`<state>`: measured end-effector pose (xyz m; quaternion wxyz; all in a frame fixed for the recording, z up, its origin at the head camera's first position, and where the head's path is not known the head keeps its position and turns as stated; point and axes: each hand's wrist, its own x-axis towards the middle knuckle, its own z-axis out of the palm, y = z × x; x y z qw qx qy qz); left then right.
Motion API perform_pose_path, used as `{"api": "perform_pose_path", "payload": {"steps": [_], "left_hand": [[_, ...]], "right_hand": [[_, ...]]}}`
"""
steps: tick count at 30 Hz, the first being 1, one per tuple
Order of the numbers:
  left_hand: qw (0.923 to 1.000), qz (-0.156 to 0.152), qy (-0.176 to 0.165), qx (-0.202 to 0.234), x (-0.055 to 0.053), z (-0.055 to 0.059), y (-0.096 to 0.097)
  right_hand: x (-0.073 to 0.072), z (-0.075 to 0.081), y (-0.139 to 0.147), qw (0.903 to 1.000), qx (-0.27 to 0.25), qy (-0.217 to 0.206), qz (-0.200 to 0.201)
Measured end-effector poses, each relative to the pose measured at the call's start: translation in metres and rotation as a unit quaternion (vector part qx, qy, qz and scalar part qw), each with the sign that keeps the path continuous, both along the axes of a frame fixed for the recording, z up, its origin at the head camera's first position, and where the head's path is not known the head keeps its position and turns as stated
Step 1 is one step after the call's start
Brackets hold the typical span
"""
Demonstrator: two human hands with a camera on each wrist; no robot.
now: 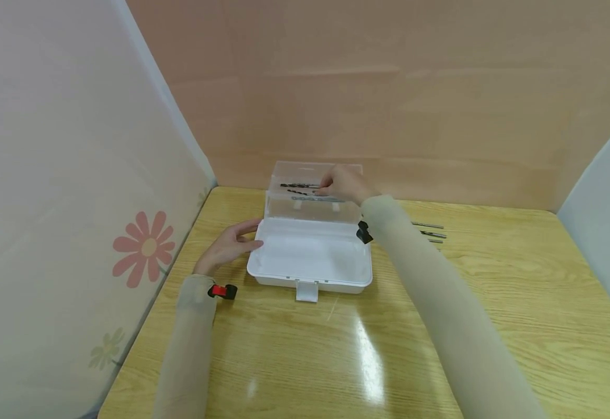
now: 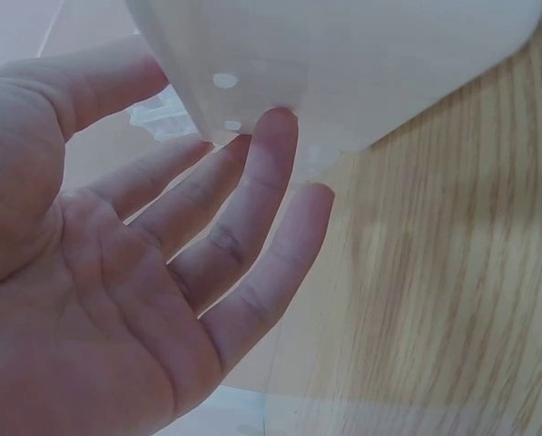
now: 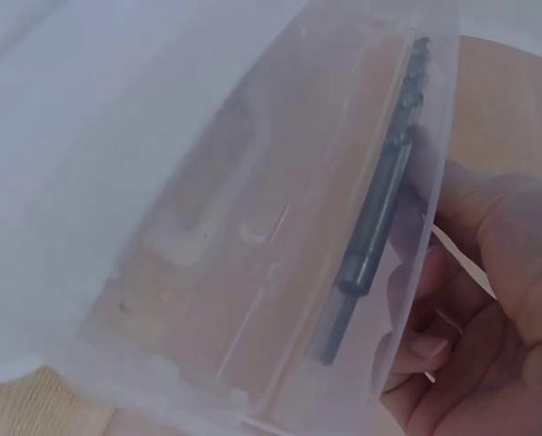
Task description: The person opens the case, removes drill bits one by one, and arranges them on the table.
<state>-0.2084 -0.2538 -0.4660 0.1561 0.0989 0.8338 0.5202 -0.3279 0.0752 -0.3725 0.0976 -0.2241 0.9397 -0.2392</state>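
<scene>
Right grip (image 1: 344, 182) pinches drill bit (image 3: 382, 200) | juts leftward | left grip (image 1: 230, 243) apart, touching box (image 1: 336, 287)

Holding both arms (image 1: 441, 285) forward, farther out on right. Posing left hand (image 1: 231, 243) with fingers (image 2: 225, 241) gently bent, thumb (image 2: 98, 82) apart; right hand (image 1: 346, 183) with fingers curled.

No text, label, brand, number or sign is legible in any of the three views. In the head view, a small pale mark near the far edge of the raised clear lid (image 1: 315, 213) is too faint to read. The white box (image 1: 312, 250), drill bits (image 1: 300, 185) and wrist straps (image 1: 229, 291) bear no readable lettering.
</scene>
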Motion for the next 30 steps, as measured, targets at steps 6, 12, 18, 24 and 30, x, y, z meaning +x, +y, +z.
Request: {"api": "perform_pose_path", "payload": {"steps": [6, 12, 18, 24, 30], "left_hand": [[1.0, 0.002, -0.008, 0.002, 0.0019, -0.0008, 0.0017], [0.9999, 0.006, -0.01, 0.003, 0.0002, -0.0007, 0.0004], [1.0, 0.0, -0.008, 0.005, 0.0012, -0.001, 0.0018], [1.0, -0.003, 0.002, 0.0, 0.0025, -0.0015, 0.0033], [1.0, -0.003, 0.002, 0.005, -0.0002, 0.0019, 0.0014]], "right_hand": [[0.0009, 0.0004, -0.0012, 0.9999, 0.016, 0.003, -0.003], [-0.0022, 0.002, -0.0021, 0.9997, 0.022, -0.007, -0.005], [0.0, -0.0002, -0.0081, 0.9998, 0.017, -0.003, 0.01], [0.0027, 0.0016, -0.0056, 0.9995, 0.03, -0.005, 0.007], [0.0043, 0.0056, -0.0073, 0.9988, 0.046, -0.002, 0.014]]}}
